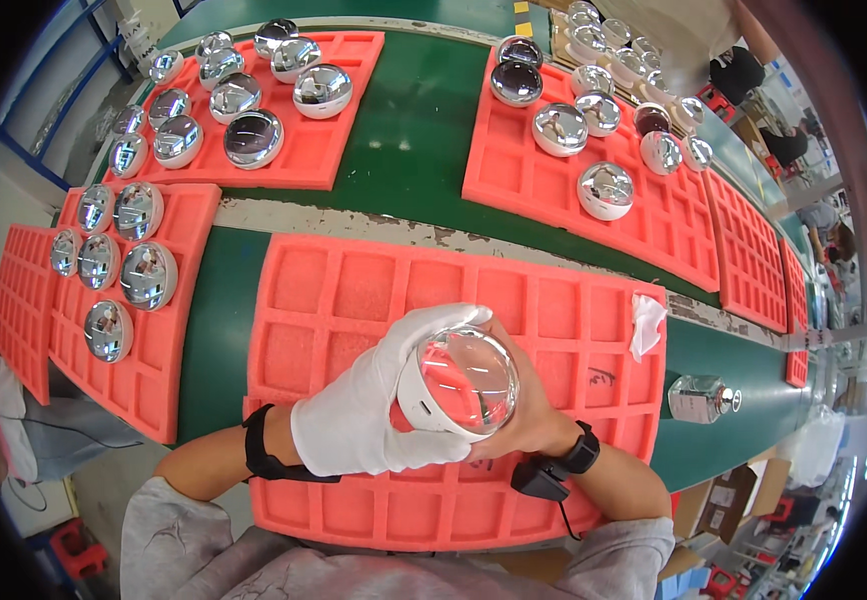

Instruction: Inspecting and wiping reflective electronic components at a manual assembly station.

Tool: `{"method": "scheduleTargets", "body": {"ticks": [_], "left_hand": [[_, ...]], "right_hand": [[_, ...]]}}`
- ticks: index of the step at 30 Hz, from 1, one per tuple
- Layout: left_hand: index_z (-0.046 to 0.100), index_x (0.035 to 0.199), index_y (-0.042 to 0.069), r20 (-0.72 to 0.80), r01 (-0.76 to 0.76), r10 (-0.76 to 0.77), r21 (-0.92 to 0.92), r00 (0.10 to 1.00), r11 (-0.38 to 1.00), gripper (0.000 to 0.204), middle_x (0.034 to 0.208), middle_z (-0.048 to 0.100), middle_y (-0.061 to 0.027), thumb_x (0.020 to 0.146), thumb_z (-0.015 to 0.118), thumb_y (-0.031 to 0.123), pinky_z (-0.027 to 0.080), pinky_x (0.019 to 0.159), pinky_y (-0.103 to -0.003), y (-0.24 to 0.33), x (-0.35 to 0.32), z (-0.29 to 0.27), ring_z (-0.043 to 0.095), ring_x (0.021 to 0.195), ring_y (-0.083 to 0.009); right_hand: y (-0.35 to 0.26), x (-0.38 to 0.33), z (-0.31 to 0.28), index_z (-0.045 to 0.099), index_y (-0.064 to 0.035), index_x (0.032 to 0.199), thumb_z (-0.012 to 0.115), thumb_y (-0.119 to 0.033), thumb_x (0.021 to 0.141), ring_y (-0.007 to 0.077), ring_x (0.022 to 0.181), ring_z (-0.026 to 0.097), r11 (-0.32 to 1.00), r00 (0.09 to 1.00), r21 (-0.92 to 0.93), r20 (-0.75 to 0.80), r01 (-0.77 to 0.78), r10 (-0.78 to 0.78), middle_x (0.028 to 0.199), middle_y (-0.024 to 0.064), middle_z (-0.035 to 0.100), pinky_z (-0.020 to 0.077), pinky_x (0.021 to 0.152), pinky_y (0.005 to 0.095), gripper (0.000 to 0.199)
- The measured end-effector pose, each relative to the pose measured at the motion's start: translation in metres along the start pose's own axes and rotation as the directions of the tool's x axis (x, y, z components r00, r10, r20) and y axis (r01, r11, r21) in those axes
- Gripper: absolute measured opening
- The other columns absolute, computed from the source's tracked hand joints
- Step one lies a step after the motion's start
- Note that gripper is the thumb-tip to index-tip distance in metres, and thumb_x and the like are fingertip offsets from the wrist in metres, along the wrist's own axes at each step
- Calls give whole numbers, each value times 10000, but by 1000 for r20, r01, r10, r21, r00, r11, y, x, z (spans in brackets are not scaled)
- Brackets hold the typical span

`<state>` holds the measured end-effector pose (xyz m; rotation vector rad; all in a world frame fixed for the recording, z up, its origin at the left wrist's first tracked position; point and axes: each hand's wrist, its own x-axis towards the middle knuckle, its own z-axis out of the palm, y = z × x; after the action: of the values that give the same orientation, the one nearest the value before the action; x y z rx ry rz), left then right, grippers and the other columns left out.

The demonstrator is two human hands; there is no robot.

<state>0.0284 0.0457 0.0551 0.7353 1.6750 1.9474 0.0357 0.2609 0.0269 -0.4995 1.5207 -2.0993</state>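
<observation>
While the gloved left hand (pixel 354 420) cups the mirrored dome (pixel 459 382) from nine o'clock, the bare right hand (pixel 529 415) grips its three o'clock edge, over the foam tray (pixel 354 290). It looks slick, light, easily smudged; best held by the white rim.

We see a green conveyor belt (pixel 404 140) with a worn pale edge strip crossing it. Directly on it lie red foam trays: an empty one nearest us (pixel 354 290), two at the left (pixel 179 330) (pixel 339 110) and one at the right (pixel 524 190) holding mirrored domes. A small glass bottle (pixel 702 398) stands on the belt beside the near tray, and a white cloth (pixel 646 322) rests on that tray's right edge.
</observation>
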Motion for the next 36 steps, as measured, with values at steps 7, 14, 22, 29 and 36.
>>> {"method": "scheduleTargets", "body": {"ticks": [7, 14, 22, 29, 36], "left_hand": [[366, 1457, 76, -124, 55, -56, -17, 991, 998, 867, 1385, 495, -113, 761, 862, 223, 444, 1067, -378, 4, 1, 5, 520, 1279, -238], [375, 1441, -2, -139, 47, -35, 87, 990, 995, 710, 1448, 441, -145, 884, 747, 230, 417, 1075, -382, 2, 1, 0, 507, 1287, -242], [349, 1458, -21, -94, -9, 12, 29, 996, 1000, 494, 1424, 439, -136, 1081, 280, 290, 407, 1079, -384, -7, 3, -7, 483, 1299, -240], [408, 1455, 91, -3, 20, -20, 80, 1000, 997, 673, 1336, 484, -148, 882, 722, 251, 470, 1000, -396, 6, 10, -12, 529, 1248, -285], [591, 1256, 91, 66, -78, 49, 569, 997, 818, 599, 1194, 578, -132, 707, 831, 128, 520, 891, -393, 8, 10, -14, 609, 1084, -301]], "right_hand": [[1, 5, 9, 348, -39, 1376, 960, -130, 599, 192, 1308, 460, 994, 996, -107, -86, -8, -1, 1354, 94, 472, 350, 1128, 373, 993], [5, 6, 9, 225, -15, 1488, 992, -187, 533, 204, 1325, 460, 968, 996, -246, -85, -42, 22, 1403, 107, 458, 357, 1132, 387, 1237], [3, 8, 8, 302, -33, 1381, 973, -171, 573, 194, 1286, 473, 990, 984, -99, -157, -103, 86, 1337, 97, 475, 367, 1109, 367, 1060], [-10, 12, -3, 390, -24, 1357, 930, -134, 659, 187, 1253, 504, 990, 987, -55, -102, -133, 127, 1329, 102, 507, 414, 1070, 349, 889], [-34, -4, 9, 498, 4, 1311, 807, -149, 834, 208, 1130, 613, 938, 944, -106, -76, -329, 322, 1269, 121, 608, 509, 956, 354, 589]]}}
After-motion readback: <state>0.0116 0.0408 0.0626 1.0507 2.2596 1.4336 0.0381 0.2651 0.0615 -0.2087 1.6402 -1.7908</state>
